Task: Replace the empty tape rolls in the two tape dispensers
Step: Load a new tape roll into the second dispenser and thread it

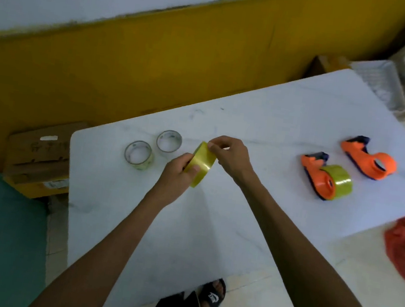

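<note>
The left hand (181, 170) grips a yellow tape roll (201, 163) above the surface (211, 232); the right hand (231, 156) pinches its top edge. Two empty rolls (138, 154) lie left, two orange dispensers (323, 178) right, the nearer loaded.

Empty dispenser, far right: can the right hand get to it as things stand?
Probably yes. The table between the right hand and the empty dispenser is bare, with the loaded dispenser sitting nearer. But the right hand is picking at the tape roll held by the left hand, so it must let go first.
</note>
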Available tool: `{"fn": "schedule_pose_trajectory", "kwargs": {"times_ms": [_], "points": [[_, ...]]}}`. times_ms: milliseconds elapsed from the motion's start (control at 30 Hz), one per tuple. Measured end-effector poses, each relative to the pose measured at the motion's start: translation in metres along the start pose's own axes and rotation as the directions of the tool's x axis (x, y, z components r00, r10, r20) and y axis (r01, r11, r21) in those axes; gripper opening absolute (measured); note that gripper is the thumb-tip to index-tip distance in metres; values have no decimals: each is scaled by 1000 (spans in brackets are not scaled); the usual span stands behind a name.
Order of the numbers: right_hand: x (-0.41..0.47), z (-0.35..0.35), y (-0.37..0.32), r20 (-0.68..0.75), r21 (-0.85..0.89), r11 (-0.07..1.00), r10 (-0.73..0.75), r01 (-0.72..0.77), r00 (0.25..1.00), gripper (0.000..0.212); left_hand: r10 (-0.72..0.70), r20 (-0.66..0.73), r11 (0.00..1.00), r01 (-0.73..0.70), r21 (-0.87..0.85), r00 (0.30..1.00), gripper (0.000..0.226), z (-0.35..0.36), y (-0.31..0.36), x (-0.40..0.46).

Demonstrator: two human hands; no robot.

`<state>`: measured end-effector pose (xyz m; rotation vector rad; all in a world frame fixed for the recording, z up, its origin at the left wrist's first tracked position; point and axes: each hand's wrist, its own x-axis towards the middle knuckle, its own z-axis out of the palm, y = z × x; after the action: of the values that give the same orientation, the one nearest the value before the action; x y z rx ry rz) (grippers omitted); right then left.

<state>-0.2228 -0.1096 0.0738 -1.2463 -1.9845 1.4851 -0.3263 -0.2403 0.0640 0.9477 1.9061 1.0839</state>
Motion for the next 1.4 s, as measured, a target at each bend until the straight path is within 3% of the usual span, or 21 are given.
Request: {"fn": "schedule_pose_trajectory", "kwargs": {"times_ms": [167, 400, 733, 900, 1167, 1400], "points": [[-9, -78, 32, -104, 28, 994, 107, -104, 989, 22, 129, 178, 991, -134, 18, 975, 13, 62, 36, 17], [-14, -162, 65, -299, -191, 975, 56, -117, 953, 22, 168, 324, 984, -178, 0, 931, 11, 143, 70, 48], [43, -250, 90, -318, -236, 948, 134, -215, 939, 23, 215, 427, 977, -195, -90, 878, 28, 209, 100, 122], [59, -276, 105, -320, -228, 946, 152, -231, 935, 23, 209, 467, 978, -173, -120, 859, 26, 235, 108, 146], [75, -317, 145, -145, -218, 961, 139, -169, 980, 28, 94, 406, 994, -59, -96, 909, 16, 278, 118, 144], [93, -347, 149, 46, -120, 993, 6, 0, 999, 28, -8, 146, 997, 18, -71, 989, 13, 308, 152, 123]]}}
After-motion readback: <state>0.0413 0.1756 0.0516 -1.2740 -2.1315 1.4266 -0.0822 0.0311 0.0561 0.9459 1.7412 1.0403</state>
